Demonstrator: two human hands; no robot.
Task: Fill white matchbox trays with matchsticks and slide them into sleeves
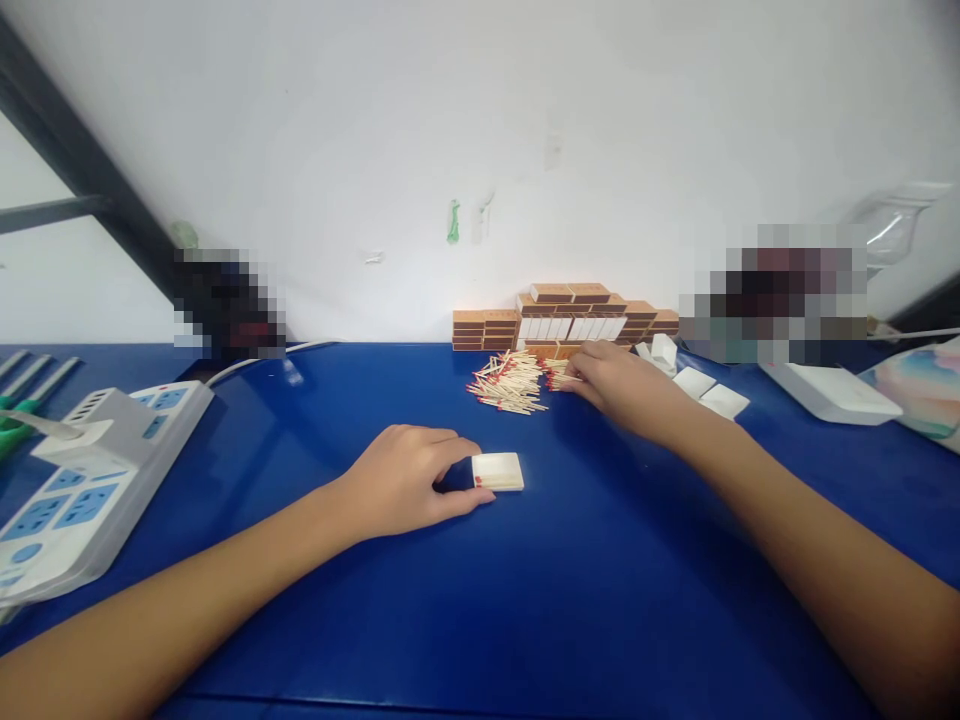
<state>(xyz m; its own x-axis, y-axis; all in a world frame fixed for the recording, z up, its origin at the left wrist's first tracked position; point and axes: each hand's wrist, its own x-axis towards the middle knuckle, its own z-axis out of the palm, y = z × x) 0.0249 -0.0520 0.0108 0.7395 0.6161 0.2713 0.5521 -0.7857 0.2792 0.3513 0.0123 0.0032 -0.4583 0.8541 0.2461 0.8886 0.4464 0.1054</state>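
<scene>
My left hand (409,480) rests on the blue table (525,600), its thumb and fingers pinched on the left end of a small white matchbox tray (498,471) that lies flat with a few red match heads showing at its edge. My right hand (611,382) reaches farther back, palm down, with its fingers curled into the right side of a loose pile of red-tipped matches (510,383). Whether those fingers hold any matches is hidden.
Stacked brown matchboxes (564,315) stand against the white wall behind the pile. Several white trays (705,392) lie to the right of my right hand, and a white flat box (829,392) farther right. A white power strip (90,470) sits at the left.
</scene>
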